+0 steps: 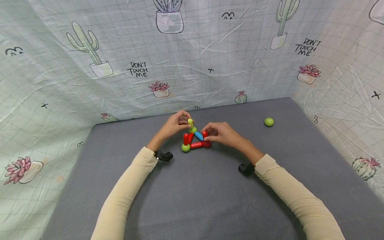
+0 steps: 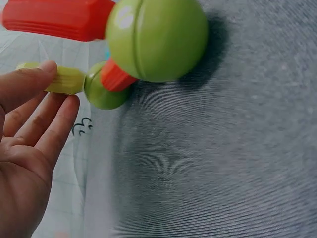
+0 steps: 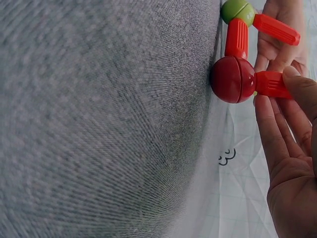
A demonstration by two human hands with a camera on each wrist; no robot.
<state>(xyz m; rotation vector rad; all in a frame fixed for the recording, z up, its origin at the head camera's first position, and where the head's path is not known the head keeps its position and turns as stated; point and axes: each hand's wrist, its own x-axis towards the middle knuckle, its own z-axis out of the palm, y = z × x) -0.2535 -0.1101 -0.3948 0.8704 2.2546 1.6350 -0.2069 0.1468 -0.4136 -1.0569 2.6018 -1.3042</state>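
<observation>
A triangle of toy rods and balls lies on the grey table. Its corners are a front green ball (image 1: 185,148), a dark red ball (image 1: 207,144) at right and a rear green ball (image 1: 193,130). A blue rod (image 1: 198,135) and two red rods link them. My left hand (image 1: 176,123) pinches the upright yellow rod (image 2: 69,80) on the rear ball between thumb and fingers. With thumb and fingertips, my right hand (image 1: 224,134) grips the red rod (image 3: 270,84) standing on the dark red ball. Another upright red rod (image 1: 186,139) stands on the front ball, untouched.
A loose green ball (image 1: 268,122) sits at the back right of the grey table (image 1: 192,200). Behind and along both sides hangs a cactus-print cloth (image 1: 192,60). Each wrist wears a black camera band (image 1: 163,156).
</observation>
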